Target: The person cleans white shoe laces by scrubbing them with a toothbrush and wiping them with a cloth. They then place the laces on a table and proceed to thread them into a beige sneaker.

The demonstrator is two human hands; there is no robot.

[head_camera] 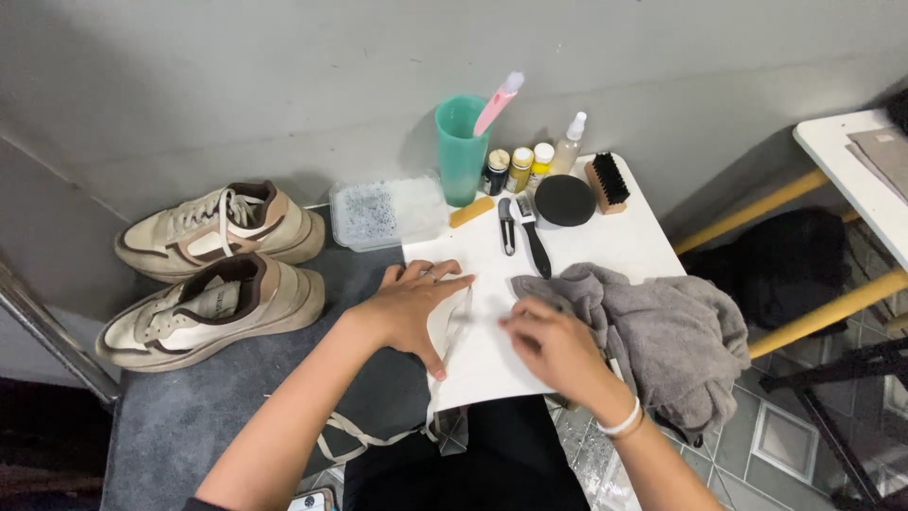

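My left hand (pixel 411 308) lies flat on a white shoe insole (pixel 443 326) at the left edge of a small white table (pixel 634 248), pressing it down. Just to the right, my right hand (pixel 553 345) has its fingers pinched together over the table, touching a thin whitish lace-like strip (pixel 480 320) that runs from the insole. A crumpled grey towel (pixel 676 336) lies against this hand. A beige shoelace (pixel 364 440) hangs below the table near my lap.
Two beige-and-brown sneakers (pixel 219 260) sit on grey carpet at left. At the table's back stand a teal cup (pixel 461 151) with a pink toothbrush, small bottles (pixel 520 168), a black round tin (pixel 565 200), a brush (pixel 606 183), scissors-like tools (pixel 522 232). A clear plastic box (pixel 388 213) sits beside.
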